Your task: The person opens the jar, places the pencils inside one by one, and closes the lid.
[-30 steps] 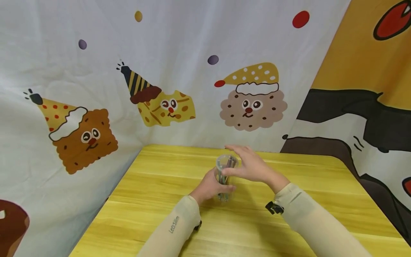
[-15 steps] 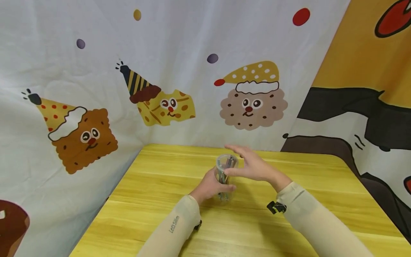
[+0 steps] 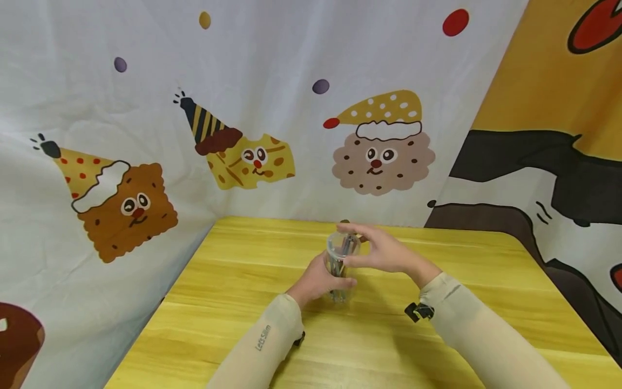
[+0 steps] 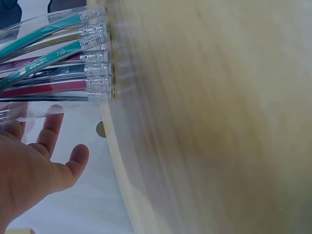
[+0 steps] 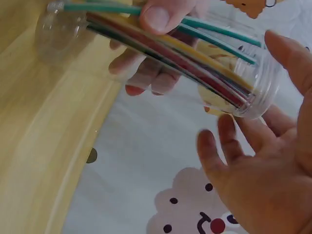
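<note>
A clear plastic jar (image 3: pixel 339 296) holding several pencils stands upright on the table. My left hand (image 3: pixel 317 280) grips its side, thumb across the front and fingers behind it. In the right wrist view, teal, yellow, red and dark pencils (image 5: pixel 185 63) slant inside. The pencils' silver, eraser-like ends (image 4: pixel 97 68) point down toward the base in the left wrist view. My right hand (image 3: pixel 384 251) holds the jar's clear top end, its lid (image 5: pixel 267 90), with the thumb on the near side and the forefinger beyond. Its other fingers spread away from the jar.
A yellow wood-grain table (image 3: pixel 243 281) lies beneath, its far edge just past the hands. Behind hangs a white cloth (image 3: pixel 272 65) printed with biscuit and cheese cartoons. An orange and black printed part is at the right.
My right hand's fingers have come down closer around the jar's top, and the thumb has shifted slightly right along the rim. My left hand and the jar stay in place.
</note>
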### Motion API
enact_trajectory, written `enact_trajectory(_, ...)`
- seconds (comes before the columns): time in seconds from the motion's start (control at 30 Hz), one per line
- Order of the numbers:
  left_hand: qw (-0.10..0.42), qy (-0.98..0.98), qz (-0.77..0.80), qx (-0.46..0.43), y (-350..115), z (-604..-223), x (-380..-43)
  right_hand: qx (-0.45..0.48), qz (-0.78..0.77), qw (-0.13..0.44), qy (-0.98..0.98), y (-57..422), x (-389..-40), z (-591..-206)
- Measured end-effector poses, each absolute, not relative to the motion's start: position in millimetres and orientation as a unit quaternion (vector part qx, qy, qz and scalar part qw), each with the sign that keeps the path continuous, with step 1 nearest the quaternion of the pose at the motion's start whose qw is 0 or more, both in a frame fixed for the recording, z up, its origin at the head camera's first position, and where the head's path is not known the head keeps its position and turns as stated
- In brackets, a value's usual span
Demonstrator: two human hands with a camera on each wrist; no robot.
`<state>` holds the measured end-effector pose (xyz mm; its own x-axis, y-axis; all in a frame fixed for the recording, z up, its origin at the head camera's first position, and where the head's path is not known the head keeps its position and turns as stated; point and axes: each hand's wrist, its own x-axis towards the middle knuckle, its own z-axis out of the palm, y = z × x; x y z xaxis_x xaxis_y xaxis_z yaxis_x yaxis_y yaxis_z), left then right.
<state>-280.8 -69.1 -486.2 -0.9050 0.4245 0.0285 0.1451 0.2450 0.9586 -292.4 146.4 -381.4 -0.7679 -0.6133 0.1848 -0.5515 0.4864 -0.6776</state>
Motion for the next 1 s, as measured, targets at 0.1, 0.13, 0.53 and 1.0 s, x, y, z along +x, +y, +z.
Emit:
enact_trajectory(0.1, 0.123, 0.778, 0.589, 0.182, -68.9, -487.3, -281.0, -0.320, -0.385, 0.042, 0.865, 144.4, -291.4, -382.7)
enact_trajectory(0.13, 0.125, 0.778, 0.588, 0.183, -68.8, -487.8, -281.3, -0.312, -0.382, 0.035, 0.869, 143.2, -290.2, -383.8)
enact_trajectory(0.53, 0.137, 0.776, 0.584, 0.195, -66.4, -490.2, -278.8, -0.325, -0.442, 0.111, 0.829, 159.3, -306.1, -392.3)
enact_trajectory(1.0, 0.160, 0.755, 0.598, 0.215, -70.7, -488.0, -281.9, -0.305, -0.464, 0.120, 0.823, 151.4, -299.4, -384.1)
